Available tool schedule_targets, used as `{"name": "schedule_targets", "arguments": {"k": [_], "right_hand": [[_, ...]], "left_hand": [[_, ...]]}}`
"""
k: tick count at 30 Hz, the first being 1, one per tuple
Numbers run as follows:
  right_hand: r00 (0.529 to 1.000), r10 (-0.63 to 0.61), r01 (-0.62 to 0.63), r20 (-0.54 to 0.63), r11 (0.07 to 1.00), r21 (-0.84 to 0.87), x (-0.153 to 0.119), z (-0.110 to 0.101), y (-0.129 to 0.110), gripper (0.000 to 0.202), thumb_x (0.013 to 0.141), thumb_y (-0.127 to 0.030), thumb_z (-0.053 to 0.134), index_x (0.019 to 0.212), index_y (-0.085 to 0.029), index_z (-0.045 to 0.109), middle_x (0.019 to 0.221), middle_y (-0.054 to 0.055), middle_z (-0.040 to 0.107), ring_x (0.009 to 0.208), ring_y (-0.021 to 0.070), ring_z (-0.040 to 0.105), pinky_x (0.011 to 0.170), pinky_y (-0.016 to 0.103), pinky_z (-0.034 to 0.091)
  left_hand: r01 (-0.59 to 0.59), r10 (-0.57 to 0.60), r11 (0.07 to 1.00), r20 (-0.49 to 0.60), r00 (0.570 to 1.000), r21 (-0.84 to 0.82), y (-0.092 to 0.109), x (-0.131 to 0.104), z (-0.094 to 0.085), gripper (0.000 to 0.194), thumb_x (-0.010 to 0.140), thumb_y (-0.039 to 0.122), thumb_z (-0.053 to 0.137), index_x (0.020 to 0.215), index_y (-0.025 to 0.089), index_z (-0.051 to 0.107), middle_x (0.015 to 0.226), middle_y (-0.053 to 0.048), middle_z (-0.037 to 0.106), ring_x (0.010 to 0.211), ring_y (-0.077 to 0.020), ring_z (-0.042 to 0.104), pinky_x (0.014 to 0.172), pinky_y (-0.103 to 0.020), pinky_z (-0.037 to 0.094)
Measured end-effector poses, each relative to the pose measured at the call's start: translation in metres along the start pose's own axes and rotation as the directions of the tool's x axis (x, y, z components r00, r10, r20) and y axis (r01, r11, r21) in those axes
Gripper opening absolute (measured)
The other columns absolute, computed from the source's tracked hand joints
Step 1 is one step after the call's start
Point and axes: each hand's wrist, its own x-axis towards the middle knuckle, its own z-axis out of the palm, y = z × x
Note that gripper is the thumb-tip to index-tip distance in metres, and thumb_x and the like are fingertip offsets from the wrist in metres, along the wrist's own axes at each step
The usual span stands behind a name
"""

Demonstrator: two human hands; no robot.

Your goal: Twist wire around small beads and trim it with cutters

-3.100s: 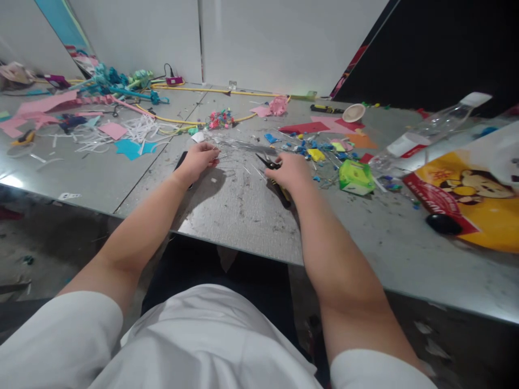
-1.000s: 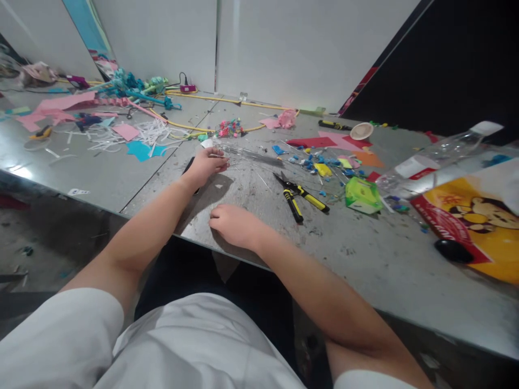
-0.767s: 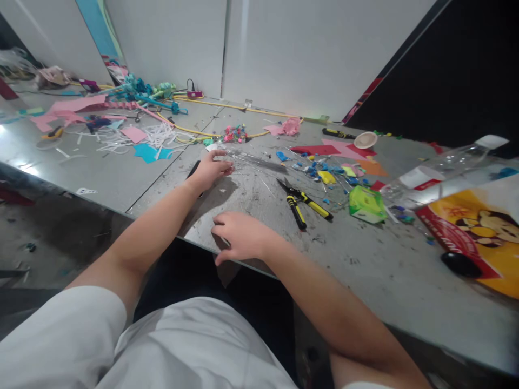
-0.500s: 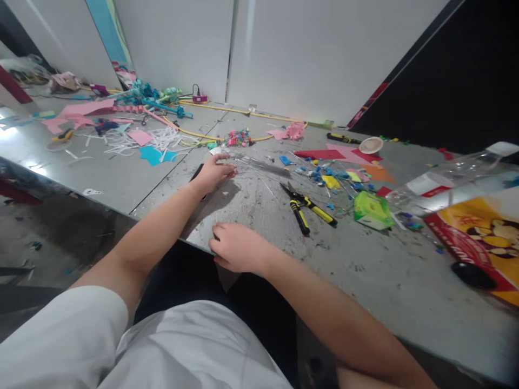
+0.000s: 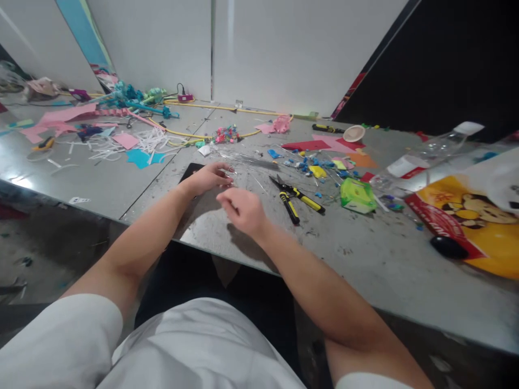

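Observation:
Over the table near its front edge, my left hand [image 5: 211, 178] has its fingers curved, with thin clear strands at the fingertips. Part of a black phone-like object [image 5: 192, 172] shows behind that wrist. My right hand [image 5: 243, 208] is closed just to the right of it, thumb against the fingers; what it holds, if anything, is too small to make out. Beyond both hands lies a bundle of thin clear wires [image 5: 249, 160]. Pliers with yellow and black handles [image 5: 298, 199] rest with their handles spread to the right of my right hand.
Small blue and yellow pieces [image 5: 318, 170], a green box [image 5: 357, 195], a plastic bottle [image 5: 421, 162] and a yellow bag [image 5: 470, 216] with a black mouse [image 5: 448, 247] are on the right. White paper strips [image 5: 152, 146] and pink paper [image 5: 67, 114] lie left.
My right hand has risen from the table's front edge towards my left hand, and its fingers have closed. The whole view has shifted a little.

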Motion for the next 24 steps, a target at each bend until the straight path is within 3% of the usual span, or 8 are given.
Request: {"name": "schedule_targets", "arguments": {"k": [2,4,7,9,13,16,20,24], "right_hand": [[0.957,0.211,-0.187,-0.201,0.974,0.131,0.008,-0.008,0.019,0.028,0.131,-0.04,0.065,0.115,-0.029,0.086,0.117,0.011,0.094,0.114,0.0315,0.087,0.113,0.046,0.069],[0.862,0.402,-0.316,-0.31,0.903,0.292,0.018,-0.015,0.038,0.027,0.129,-0.037,0.069,0.107,-0.027,0.079,0.107,0.008,0.09,0.1,0.0266,0.082,0.104,0.041,0.067],[0.736,0.611,-0.438,-0.291,0.758,0.483,0.03,-0.02,0.062,0.025,0.127,-0.034,0.073,0.103,-0.027,0.072,0.095,0.003,0.082,0.089,0.0215,0.073,0.092,0.036,0.064],[0.701,0.668,-0.456,-0.251,0.69,0.561,0.035,-0.018,0.073,0.029,0.126,-0.042,0.076,0.101,-0.028,0.071,0.088,0.0,0.076,0.085,0.021,0.071,0.086,0.035,0.064],[0.741,0.634,-0.444,-0.221,0.71,0.547,0.034,-0.012,0.087,0.043,0.116,-0.065,0.089,0.095,-0.03,0.075,0.085,0.0,0.074,0.084,0.0244,0.076,0.08,0.038,0.068],[0.761,0.618,-0.441,-0.199,0.717,0.54,0.031,-0.007,0.088,0.048,0.112,-0.074,0.092,0.097,-0.03,0.078,0.086,0.001,0.074,0.082,0.0247,0.077,0.075,0.038,0.069],[0.804,0.582,-0.427,-0.121,0.707,0.564,0.028,0.0,0.083,0.044,0.117,-0.066,0.09,0.098,-0.029,0.077,0.085,-0.001,0.073,0.075,0.0222,0.075,0.069,0.034,0.066],[0.844,0.52,-0.371,-0.133,0.745,0.554,0.027,0.007,0.082,0.036,0.121,-0.05,0.089,0.096,-0.028,0.075,0.077,-0.002,0.07,0.068,0.0194,0.068,0.066,0.032,0.061]], "left_hand": [[0.003,-0.008,0.999,0.088,0.996,0.055,0.001,-0.005,0.002,0.035,0.086,0.003,0.105,0.106,0.026,0.088,0.092,-0.009,0.086,0.122,-0.0438,0.093,0.132,-0.066,0.068],[0.005,-0.018,0.997,0.17,0.985,0.077,0.002,-0.011,0.004,0.032,0.088,0.004,0.104,0.109,0.025,0.091,0.094,-0.011,0.088,0.115,-0.0422,0.093,0.129,-0.066,0.07],[0.036,-0.058,0.994,0.217,0.974,0.104,0.006,-0.019,0.008,0.028,0.091,0.015,0.109,0.113,0.026,0.093,0.101,-0.014,0.093,0.117,-0.0439,0.095,0.126,-0.066,0.072],[0.056,-0.079,0.991,0.197,0.977,0.122,0.009,-0.023,0.009,0.031,0.094,0.027,0.113,0.118,0.027,0.095,0.102,-0.015,0.094,0.119,-0.0464,0.096,0.121,-0.066,0.075],[0.044,-0.057,0.995,0.145,0.988,0.091,0.011,-0.024,0.009,0.043,0.095,0.042,0.115,0.132,0.031,0.097,0.097,-0.013,0.095,0.106,-0.0414,0.096,0.105,-0.057,0.08],[0.067,-0.079,0.995,0.167,0.983,0.075,0.008,-0.022,0.008,0.039,0.093,0.041,0.116,0.126,0.03,0.097,0.096,-0.013,0.095,0.099,-0.0381,0.095,0.098,-0.051,0.08],[0.081,-0.104,0.989,0.19,0.976,0.127,0.005,-0.018,0.006,0.026,0.102,0.045,0.11,0.112,0.028,0.092,0.105,-0.014,0.095,0.115,-0.0413,0.096,0.109,-0.053,0.078],[0.072,-0.115,0.981,0.247,0.962,0.178,0.006,-0.015,0.002,0.03,0.109,0.049,0.105,0.116,0.025,0.088,0.115,-0.013,0.094,0.126,-0.0416,0.094,0.122,-0.058,0.073]]}}
